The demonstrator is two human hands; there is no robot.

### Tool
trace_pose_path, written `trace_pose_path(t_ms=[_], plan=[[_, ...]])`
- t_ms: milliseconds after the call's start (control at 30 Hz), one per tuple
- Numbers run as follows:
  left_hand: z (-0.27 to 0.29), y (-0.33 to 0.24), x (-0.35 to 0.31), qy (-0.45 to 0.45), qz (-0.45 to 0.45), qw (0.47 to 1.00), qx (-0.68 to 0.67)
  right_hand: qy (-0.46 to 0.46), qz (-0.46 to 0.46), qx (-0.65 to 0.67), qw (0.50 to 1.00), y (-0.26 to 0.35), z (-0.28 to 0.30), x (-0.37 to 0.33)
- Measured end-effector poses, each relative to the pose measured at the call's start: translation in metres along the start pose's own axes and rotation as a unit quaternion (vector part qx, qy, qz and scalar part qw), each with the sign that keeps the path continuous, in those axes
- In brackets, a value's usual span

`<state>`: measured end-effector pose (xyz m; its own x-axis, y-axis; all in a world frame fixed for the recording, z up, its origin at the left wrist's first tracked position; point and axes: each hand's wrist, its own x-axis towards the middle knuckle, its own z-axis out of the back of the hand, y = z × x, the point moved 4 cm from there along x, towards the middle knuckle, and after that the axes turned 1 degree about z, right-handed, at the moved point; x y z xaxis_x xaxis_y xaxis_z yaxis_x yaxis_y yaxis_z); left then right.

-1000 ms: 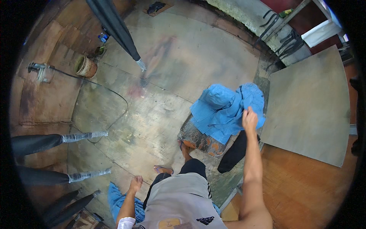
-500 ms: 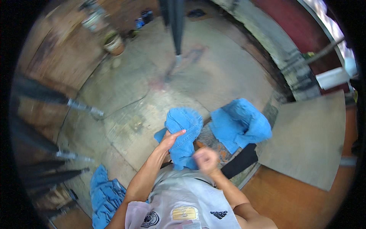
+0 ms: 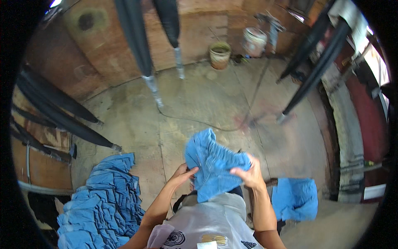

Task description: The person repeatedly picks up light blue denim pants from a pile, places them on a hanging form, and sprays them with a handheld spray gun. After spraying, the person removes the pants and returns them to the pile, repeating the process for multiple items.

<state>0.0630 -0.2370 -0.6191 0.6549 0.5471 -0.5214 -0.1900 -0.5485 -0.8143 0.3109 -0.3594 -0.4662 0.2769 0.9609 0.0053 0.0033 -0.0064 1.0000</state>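
Held up in front of my waist is a light-blue denim garment point(image 3: 213, 166), bunched and partly folded, with a gathered edge along its upper right side. My left hand point(image 3: 182, 174) grips its left edge, thumb on top. On the opposite side my right hand point(image 3: 252, 173) is closed on it, thumb pressed over the cloth. The fingers under the fabric are mostly hidden. A second blue denim piece point(image 3: 294, 200) lies to the right of my right forearm. At my left is a large, layered pile of blue denim garments point(image 3: 101, 203).
Long black tapered tubes with metal tips hang at the left point(image 3: 78, 120), the far middle point(image 3: 137, 41) and the right point(image 3: 317, 72). A thin hose point(image 3: 199, 121) crosses the floor. Two buckets point(image 3: 219, 56) stand by the far wooden wall. A grey board point(image 3: 331, 228) is at lower right.
My view has turned left, bringing more of the pile into sight. My right hand, blurred at the garment's lower right edge before, now grips its right side. The garment is spread between both hands.
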Motion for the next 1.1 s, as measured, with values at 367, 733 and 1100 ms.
trace_pose_path(t_ms=[367,733,1100], plan=[[0.091,-0.010,0.031,0.132,0.067,0.988,0.044,0.294,0.068,-0.284,0.910,0.018,-0.061,0.117],[-0.014,-0.028,0.020,-0.048,-0.313,0.928,0.195,0.291,0.003,-0.232,0.928,-0.137,0.049,0.169],[-0.029,-0.023,0.141,-0.106,0.021,0.893,0.437,0.514,-0.223,-0.401,0.725,-0.257,0.098,0.207]])
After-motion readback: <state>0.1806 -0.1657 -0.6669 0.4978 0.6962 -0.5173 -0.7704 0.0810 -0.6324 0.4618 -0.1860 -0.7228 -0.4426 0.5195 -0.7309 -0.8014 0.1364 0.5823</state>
